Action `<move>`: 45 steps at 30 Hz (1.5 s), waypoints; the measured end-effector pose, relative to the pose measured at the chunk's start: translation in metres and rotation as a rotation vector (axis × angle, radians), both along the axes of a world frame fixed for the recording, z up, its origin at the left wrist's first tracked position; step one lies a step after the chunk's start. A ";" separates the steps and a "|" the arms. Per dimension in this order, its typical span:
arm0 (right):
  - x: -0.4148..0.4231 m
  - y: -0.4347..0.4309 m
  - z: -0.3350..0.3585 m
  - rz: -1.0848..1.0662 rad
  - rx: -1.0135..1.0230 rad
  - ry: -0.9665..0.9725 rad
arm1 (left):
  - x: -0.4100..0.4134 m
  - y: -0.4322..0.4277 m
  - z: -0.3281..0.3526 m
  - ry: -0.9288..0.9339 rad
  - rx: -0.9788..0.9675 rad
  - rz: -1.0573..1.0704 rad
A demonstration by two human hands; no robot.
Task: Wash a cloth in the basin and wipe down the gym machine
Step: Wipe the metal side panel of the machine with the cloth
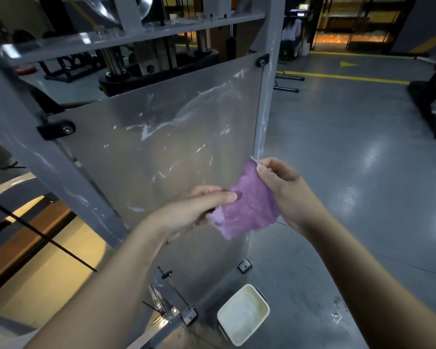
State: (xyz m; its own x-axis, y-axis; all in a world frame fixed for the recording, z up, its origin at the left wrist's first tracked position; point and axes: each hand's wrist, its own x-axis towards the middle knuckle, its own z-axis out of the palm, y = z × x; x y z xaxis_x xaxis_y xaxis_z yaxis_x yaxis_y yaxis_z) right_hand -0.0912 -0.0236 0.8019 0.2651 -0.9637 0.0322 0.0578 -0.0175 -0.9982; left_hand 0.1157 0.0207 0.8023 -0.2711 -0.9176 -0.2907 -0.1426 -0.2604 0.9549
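Fuzzy cloth [249, 207] — glossy plastic panel [161, 137]

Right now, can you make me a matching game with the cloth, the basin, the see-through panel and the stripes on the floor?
Things:
1. cloth
2. basin
3. clear panel
4. floor stripes

Descriptions:
A. yellow, far off on the grey floor
B. purple, held between the left hand and the right hand
C. streaked with wet smears, bolted to the grey frame
D. cream-white, sitting on the floor by the machine's foot

Pairs: 1-B, 2-D, 3-C, 4-A
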 end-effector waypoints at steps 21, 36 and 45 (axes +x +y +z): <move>0.002 0.036 -0.038 -0.086 -0.367 0.250 | -0.001 0.010 -0.007 -0.122 -0.416 0.245; 0.009 0.019 -0.045 -0.032 0.099 -0.043 | 0.002 0.012 -0.019 -0.057 -0.257 0.427; 0.032 -0.020 -0.006 -0.126 0.233 -0.198 | 0.018 -0.001 0.039 -0.765 -0.682 0.481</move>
